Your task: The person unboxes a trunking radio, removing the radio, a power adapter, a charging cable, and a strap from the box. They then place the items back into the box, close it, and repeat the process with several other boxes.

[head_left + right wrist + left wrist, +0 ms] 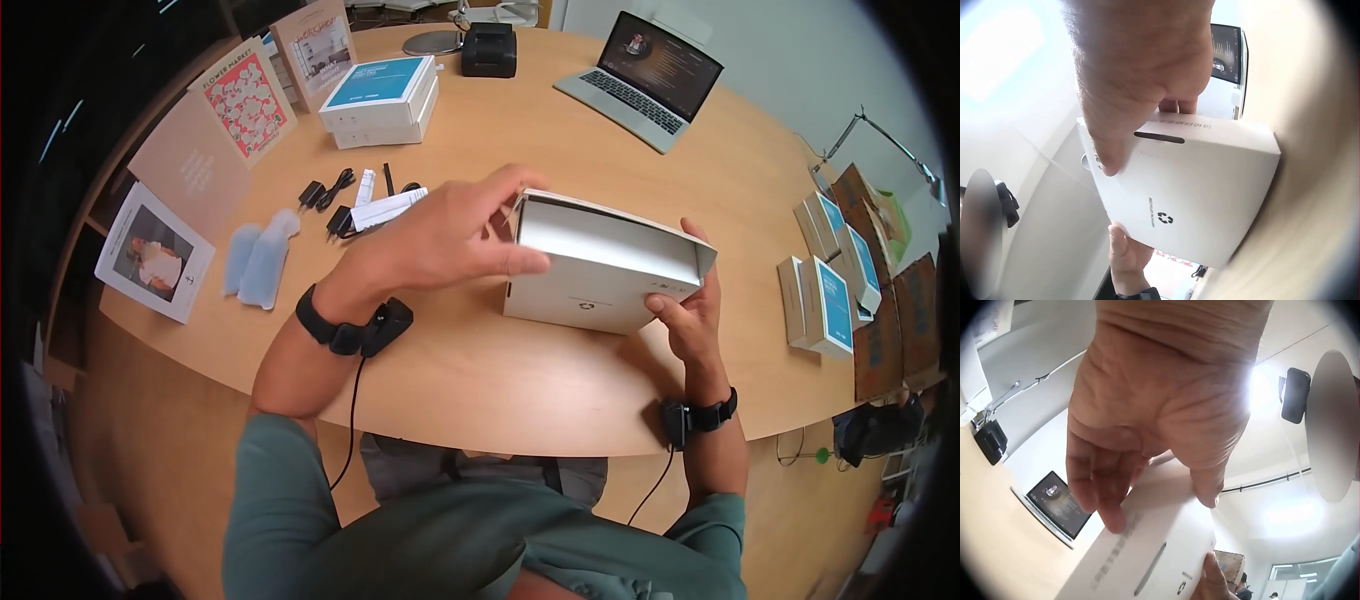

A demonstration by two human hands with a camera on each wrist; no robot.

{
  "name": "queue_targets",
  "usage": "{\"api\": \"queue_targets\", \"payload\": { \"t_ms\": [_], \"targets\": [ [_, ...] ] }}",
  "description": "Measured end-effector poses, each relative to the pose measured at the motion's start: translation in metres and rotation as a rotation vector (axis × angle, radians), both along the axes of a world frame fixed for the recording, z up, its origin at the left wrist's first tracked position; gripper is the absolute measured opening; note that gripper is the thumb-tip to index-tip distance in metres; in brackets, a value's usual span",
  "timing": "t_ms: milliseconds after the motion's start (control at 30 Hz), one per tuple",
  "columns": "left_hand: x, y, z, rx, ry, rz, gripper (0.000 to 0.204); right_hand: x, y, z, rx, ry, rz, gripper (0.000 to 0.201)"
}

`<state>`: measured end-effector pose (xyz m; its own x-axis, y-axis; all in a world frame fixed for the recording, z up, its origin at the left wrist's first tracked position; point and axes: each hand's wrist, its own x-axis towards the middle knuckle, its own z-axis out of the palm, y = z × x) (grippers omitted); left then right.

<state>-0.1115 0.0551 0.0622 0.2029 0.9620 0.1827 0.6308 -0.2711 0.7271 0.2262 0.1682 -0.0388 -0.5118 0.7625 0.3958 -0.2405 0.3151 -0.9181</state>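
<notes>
A white box (575, 285) stands tilted over the table, its upper side showing a pale recessed surface between raised edges. My left hand (430, 235) grips its upper left end, thumb along the near face and fingers at the far side. At the right end my right hand (692, 318) holds the box, thumb on the near face, fingers behind. Thumb and fingers of the left hand (1160, 394) straddle the box (1154, 550) in the left wrist view. In the right wrist view, a recycling mark and dark slot show on the box (1210, 187) beside my right hand (1141, 69).
Chargers with cables (340, 222) and pale blue pouches (262, 262) lie left. Stacked boxes (380, 95), a black device (489, 50) and a laptop (640, 85) stand farther back. Several blue-white boxes (830, 300) stand right, beside cardboard (880, 340). Prints (157, 255) line the left edge.
</notes>
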Motion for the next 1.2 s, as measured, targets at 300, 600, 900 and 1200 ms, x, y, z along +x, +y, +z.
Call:
{"api": "queue_targets", "payload": {
  "t_ms": [300,600,900,1200],
  "targets": [
    [-0.004,-0.003,0.005,0.425,0.201,0.179,0.028,-0.007,-0.009,-0.002,0.066,0.012,0.022,0.113],
    [0.011,-0.012,0.012,0.337,0.040,0.217,0.029,-0.011,-0.015,0.005,0.164,-0.070,0.041,0.112],
    [0.015,-0.016,0.013,0.216,-0.059,0.251,0.028,-0.009,-0.014,0.008,0.185,-0.078,0.024,0.114],
    [0.013,-0.014,0.009,0.209,-0.177,0.220,0.027,-0.008,-0.012,0.010,0.262,-0.120,0.017,0.118]
  ]
}}
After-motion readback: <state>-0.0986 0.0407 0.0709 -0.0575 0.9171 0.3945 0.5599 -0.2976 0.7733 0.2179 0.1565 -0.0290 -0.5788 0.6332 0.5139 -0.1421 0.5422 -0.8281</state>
